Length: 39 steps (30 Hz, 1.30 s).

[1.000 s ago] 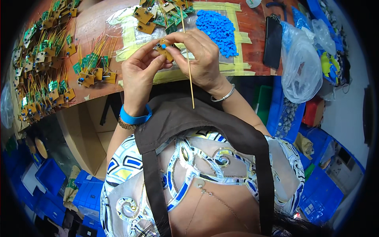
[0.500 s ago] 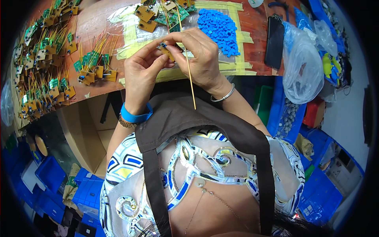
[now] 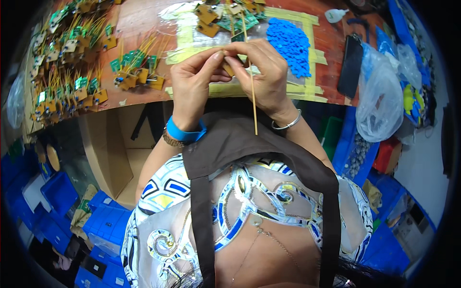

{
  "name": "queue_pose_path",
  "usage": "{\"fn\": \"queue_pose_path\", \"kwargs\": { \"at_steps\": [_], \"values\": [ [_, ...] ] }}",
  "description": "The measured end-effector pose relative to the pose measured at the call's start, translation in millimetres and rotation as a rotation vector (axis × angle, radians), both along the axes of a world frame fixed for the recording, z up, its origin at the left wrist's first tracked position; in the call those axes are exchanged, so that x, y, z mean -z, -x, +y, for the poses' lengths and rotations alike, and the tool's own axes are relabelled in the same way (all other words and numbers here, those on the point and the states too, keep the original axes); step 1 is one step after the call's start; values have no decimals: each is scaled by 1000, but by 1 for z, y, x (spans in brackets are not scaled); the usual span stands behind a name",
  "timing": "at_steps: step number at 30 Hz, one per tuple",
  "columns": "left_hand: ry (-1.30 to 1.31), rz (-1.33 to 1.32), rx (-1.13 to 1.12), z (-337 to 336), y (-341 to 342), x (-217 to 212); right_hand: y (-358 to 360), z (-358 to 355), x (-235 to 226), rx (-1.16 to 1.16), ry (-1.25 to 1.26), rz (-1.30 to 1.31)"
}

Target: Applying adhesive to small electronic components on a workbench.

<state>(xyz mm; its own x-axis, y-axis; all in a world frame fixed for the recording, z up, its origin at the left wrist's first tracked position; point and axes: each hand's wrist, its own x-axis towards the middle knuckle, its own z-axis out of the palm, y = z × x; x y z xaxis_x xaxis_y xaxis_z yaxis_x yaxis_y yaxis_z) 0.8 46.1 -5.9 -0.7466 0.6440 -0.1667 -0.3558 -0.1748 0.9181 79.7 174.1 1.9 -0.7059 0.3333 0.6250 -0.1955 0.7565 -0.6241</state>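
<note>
A small tan square part (image 3: 229,68) sits pinched between the fingertips of both hands just above the near edge of the red-brown wooden workbench (image 3: 144,19), at about 12 o'clock in the view. A long thin yellow wire (image 3: 251,91) runs from the pinch toward 6 o'clock, ending over the dark brown apron strap (image 3: 225,144).

The left hand (image 3: 194,81) closes thumb and forefinger on the part from 9 o'clock, its other fingers curled under; a bright blue wristband (image 3: 185,135) and a beaded bracelet circle that wrist. The right hand (image 3: 264,72) grips the same part from 3 o'clock, fingers bent over it, with a thin silver bangle (image 3: 286,126) on its wrist.

At 1 o'clock from the hands lies a heap of small blue plastic caps (image 3: 289,43) on a clear sheet framed with yellow masking tape (image 3: 293,15). At 12 o'clock is a loose pile of tan and green boards (image 3: 225,14). From 9 to 10 o'clock, rows of finished green-and-tan boards with yellow leads (image 3: 72,77) cover the bench.

At 2 o'clock a flat black phone-like slab (image 3: 350,67) lies beside a clear plastic bag (image 3: 382,105). Blue plastic bins (image 3: 57,192) crowd the floor at 8 o'clock.
</note>
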Motion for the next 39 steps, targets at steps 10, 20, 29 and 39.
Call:
{"fn": "queue_pose_path", "kwargs": {
  "at_steps": [10,20,29,39],
  "values": [
    [398,634,-570,-98,76,-17,-4,16,2,39,167,-13],
    [709,1435,-504,-58,68,-14,-16,27,1,114,164,-26],
    [764,1104,-177,49,92,25,-31,21,6,-109,420,-82],
    [9,727,-365,35,74,13,-33,25,17,-167,498,-127]
  ]
}}
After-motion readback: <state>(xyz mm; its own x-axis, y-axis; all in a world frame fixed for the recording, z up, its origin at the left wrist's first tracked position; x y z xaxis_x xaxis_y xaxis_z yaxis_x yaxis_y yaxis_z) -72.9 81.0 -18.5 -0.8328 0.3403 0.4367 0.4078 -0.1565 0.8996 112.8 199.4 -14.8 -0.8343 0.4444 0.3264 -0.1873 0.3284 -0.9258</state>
